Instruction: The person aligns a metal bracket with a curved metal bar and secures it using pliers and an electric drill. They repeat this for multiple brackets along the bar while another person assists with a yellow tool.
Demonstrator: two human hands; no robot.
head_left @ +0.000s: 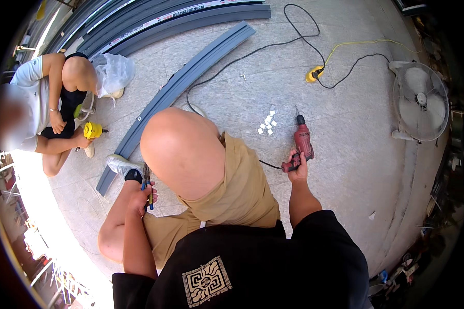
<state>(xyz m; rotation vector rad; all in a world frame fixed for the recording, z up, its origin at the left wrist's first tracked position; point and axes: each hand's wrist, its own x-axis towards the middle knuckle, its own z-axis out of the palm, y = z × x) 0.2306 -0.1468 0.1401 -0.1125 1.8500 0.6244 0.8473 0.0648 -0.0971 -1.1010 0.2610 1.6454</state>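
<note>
My right hand point(298, 170) grips the handle of a red power drill point(302, 143) that rests on the grey stone floor, bit pointing away from me. Its black cord point(227, 64) loops off across the floor. My left hand point(142, 198) holds blue-handled pliers point(147, 186) beside my left shoe point(120, 164). My bent knee point(183, 152) rises between the two hands. A few small white pieces point(267, 123) lie scattered just left of the drill's tip.
A long grey metal profile point(180, 85) runs diagonally across the floor, with more profiles point(160, 20) stacked beyond it. Another person point(46, 110) squats at the left holding a yellow drill point(92, 130). A yellow plug socket point(314, 75) and a floor fan point(420, 103) stand at the right.
</note>
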